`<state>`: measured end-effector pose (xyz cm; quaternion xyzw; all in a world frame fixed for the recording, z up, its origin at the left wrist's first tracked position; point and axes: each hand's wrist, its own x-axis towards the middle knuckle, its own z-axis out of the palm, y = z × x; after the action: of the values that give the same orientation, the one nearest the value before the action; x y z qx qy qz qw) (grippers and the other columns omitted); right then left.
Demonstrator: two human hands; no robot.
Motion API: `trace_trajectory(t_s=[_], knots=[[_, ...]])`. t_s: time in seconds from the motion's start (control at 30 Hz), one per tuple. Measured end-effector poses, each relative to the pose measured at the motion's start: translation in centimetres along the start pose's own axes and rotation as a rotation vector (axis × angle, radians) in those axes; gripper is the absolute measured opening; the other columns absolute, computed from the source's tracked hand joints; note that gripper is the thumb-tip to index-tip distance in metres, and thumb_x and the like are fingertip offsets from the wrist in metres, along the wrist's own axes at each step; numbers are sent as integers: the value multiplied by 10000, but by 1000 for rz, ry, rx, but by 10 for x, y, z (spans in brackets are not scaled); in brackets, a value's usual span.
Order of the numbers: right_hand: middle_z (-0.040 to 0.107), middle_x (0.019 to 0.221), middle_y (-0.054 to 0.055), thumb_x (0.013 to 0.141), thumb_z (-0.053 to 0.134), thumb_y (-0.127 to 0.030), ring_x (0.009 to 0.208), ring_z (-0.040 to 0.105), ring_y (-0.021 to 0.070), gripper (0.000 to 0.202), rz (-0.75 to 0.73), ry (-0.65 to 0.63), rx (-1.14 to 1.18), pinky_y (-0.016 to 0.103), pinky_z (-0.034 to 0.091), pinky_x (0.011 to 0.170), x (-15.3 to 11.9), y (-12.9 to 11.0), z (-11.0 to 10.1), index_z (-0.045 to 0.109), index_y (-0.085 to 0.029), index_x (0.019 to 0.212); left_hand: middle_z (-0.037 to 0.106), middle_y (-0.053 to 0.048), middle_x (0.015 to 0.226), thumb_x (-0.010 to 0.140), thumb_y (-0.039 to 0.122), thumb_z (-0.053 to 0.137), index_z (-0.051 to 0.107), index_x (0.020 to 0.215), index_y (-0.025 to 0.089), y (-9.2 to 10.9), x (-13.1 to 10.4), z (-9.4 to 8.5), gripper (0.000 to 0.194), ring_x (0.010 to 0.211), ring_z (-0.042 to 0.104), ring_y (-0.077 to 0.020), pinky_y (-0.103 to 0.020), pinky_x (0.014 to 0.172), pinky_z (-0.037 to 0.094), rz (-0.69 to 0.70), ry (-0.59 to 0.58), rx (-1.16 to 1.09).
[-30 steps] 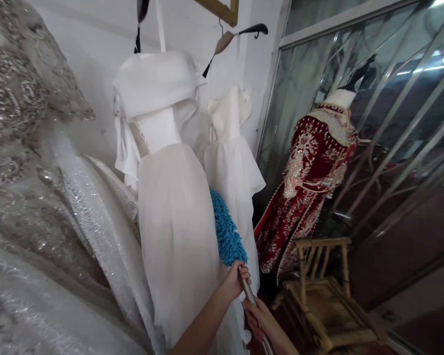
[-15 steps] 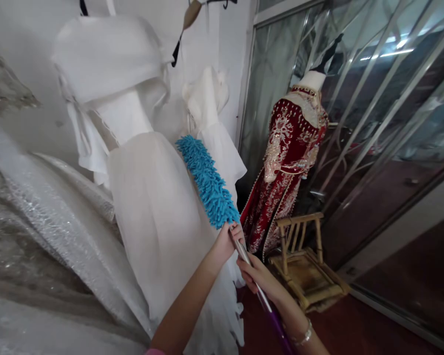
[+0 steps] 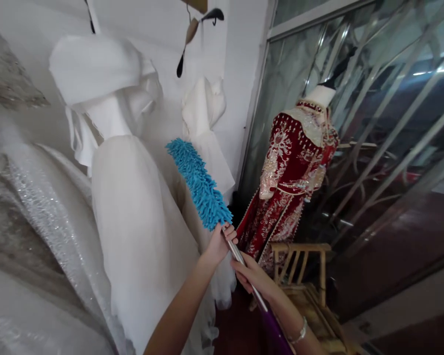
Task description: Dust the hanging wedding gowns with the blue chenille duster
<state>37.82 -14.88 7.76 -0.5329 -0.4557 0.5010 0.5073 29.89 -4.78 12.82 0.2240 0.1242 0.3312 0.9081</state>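
Left hand (image 3: 218,245) and right hand (image 3: 256,275) grip the pole (image 3: 237,253). The duster (image 3: 188,165) seems light, its far head (image 3: 207,202) soft; the stiff pole offers the surest hold.

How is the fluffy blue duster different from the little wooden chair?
The duster is bright blue and shaggy, while the chair is yellowish-brown with plain slats. The duster is held up slanting in two hands (left, right), but the chair stands on the floor. Both are close to the dresses: the duster by white ones, the chair by a red one.
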Motion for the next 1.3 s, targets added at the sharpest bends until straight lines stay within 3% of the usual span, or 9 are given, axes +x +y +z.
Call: trace_trajectory(t_s=[0.13,0.27,0.67,0.9,1.07,1.3], knots=[[400,380,-166,796,604,-478,230,281,32,287,0,-61,-19,147,183,244,15,-10,-24,460,-229,797,206,106,541,767,262,639,367,625,199,0,13,13,314,424,194,-50,-201,489,319,82,41,-12],[402,387,-167,771,616,-473,244,281,32,288,22,-116,24,141,195,252,36,-19,-29,456,-234,770,213,103,546,774,258,634,349,623,201,12,24,18,327,422,207,-47,-191,477,310,129,65,1],[397,393,-171,692,669,-516,253,251,21,361,58,-178,138,165,182,275,92,-29,-26,445,-240,753,247,106,539,766,234,601,392,649,198,49,65,-2,242,413,249,-44,-189,469,308,185,87,17],[395,377,-173,663,680,-531,263,241,26,387,94,-262,191,165,191,283,123,-41,-42,447,-238,763,223,116,534,724,192,611,403,667,200,61,99,-1,216,406,252,-43,-193,475,304,219,111,55],[392,364,-176,633,696,-545,254,227,31,421,149,-336,239,171,189,277,147,-32,-60,436,-246,775,243,120,516,716,169,593,396,658,198,56,124,-11,207,396,258,-39,-192,471,300,247,159,15],[378,371,-181,637,696,-540,240,211,26,423,243,-412,301,174,175,273,161,5,-72,419,-253,779,225,126,500,718,177,604,359,651,208,35,141,-44,256,375,255,-38,-183,462,282,242,284,-38]])
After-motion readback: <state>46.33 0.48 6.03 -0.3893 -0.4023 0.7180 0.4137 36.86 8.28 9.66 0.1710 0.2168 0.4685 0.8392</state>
